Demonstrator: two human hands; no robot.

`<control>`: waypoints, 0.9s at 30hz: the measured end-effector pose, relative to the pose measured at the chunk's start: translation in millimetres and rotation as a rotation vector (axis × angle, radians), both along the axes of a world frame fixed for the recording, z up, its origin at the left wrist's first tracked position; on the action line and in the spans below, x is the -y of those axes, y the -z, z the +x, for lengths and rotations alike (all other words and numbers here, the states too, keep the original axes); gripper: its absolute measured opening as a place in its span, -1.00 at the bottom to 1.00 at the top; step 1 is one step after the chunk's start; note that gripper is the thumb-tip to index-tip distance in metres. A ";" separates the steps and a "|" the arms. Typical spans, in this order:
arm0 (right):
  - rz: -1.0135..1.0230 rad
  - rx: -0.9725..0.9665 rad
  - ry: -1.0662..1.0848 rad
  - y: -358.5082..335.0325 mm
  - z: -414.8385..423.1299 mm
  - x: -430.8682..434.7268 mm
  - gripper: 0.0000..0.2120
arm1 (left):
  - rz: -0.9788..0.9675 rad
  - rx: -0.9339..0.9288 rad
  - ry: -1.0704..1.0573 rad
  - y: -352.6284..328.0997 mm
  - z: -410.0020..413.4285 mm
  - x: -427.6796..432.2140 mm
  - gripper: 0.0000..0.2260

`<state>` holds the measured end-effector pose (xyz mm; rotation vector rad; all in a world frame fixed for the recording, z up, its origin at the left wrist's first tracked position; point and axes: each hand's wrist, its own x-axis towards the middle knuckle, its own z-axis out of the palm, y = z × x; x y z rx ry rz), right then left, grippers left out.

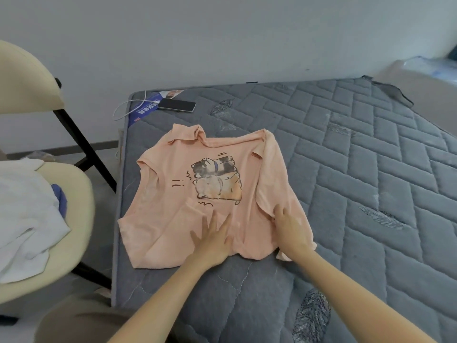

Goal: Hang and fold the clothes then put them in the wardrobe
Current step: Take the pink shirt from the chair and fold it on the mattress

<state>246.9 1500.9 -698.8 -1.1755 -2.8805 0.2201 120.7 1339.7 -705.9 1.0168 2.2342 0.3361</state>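
folding the pink shirt [173,194] goes best when the cloth is smooth first. the shirt lies spread out on the grey bed [346,169], picture side up, near the corner by the person. the left hand [212,240] is flat on the bottom middle of the shirt, fingers spread wide, pressing down and holding nothing. the right hand [289,226] lies on the side of the shirt where the sleeve part looks turned in over the body. its fingers look straight and flat too, and i see no cloth pinched in them. i think the step now is making this first side fold neat. to do it well, let the left hand pin the shirt so it does not slip. slide the right hand along the fold, from bottom to top, to push the bumps out. the bottom edge is wavy and a little bit sticks out by the right wrist, so tuck that in. then fold the other side the same way so both match. more clothes [24,219] wait on the chair [81,194]. a phone [176,105] sits far up the bed, well apart.
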 end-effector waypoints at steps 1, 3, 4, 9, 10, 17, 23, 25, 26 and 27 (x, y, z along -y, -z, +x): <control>-0.020 -0.008 0.029 -2.8 1.4 -5.4 -0.81 | 0.002 -0.010 -0.012 -1.5 0.0 -2.4 -0.51; -0.168 -0.157 0.182 -11.3 4.0 -18.8 -0.87 | 0.006 -0.026 -0.021 -5.8 0.1 -9.0 -0.53; -0.263 -0.257 0.269 -17.2 5.1 -25.1 -0.88 | 0.010 -0.031 -0.010 -8.0 0.9 -13.0 -0.54; -0.634 -0.604 0.582 -36.5 12.9 -54.3 -0.90 | -0.060 -0.025 0.112 -16.9 9.8 -36.9 -0.48; -0.675 -0.631 0.601 -38.0 15.9 -57.0 -0.91 | -0.100 -0.019 0.141 -18.0 12.2 -41.0 -0.45; -0.768 -0.806 0.802 -34.8 46.2 -82.6 -0.84 | -0.237 -0.095 0.294 -12.3 27.1 -38.9 0.01; -0.431 -0.991 1.103 -48.3 82.6 -120.1 -0.80 | -0.205 -0.320 0.355 -9.7 35.5 -41.7 -0.19; -0.414 -0.988 1.125 -47.5 93.2 -128.5 -0.81 | -0.203 -0.402 0.399 -10.2 37.0 -44.9 -0.22; -0.403 -0.993 1.125 -47.2 97.9 -131.9 -0.81 | -0.206 -0.432 0.421 -10.3 37.7 -46.0 -0.23; -0.388 -1.000 1.122 -47.2 101.8 -135.5 -0.81 | -0.212 -0.457 0.445 -10.2 38.0 -46.7 -0.25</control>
